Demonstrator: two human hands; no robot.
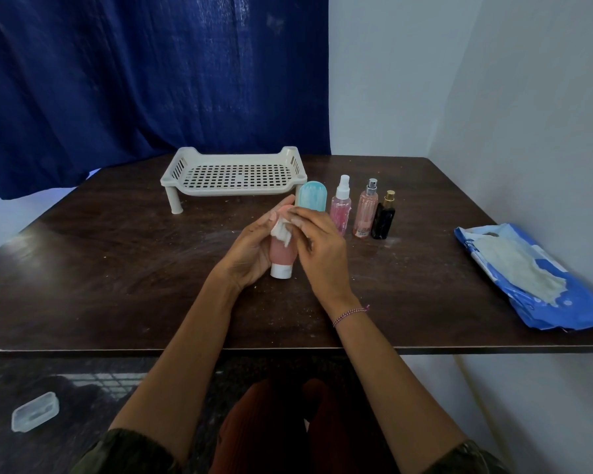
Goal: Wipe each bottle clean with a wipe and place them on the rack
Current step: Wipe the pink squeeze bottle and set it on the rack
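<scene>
Pink tube (279,256) clamped cap-down in left hand (250,254), mid-table; right hand (319,249) fingers pinch wipe (282,231) against it. Best rotate tube, rub all round. Rack (235,174) at far edge bare.

A dark wooden table (117,268) stands against a pale wall (493,97) at its right edge. A deep blue curtain (151,80) hangs behind its far edge. Below, the speckled floor (83,388) reflects window light.

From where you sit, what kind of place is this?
Probably a plain room at home, not a workshop: a dark wooden table pushed against a bare white wall, a blue curtain hung behind it, and small toiletry bottles beside a plastic rack.
</scene>
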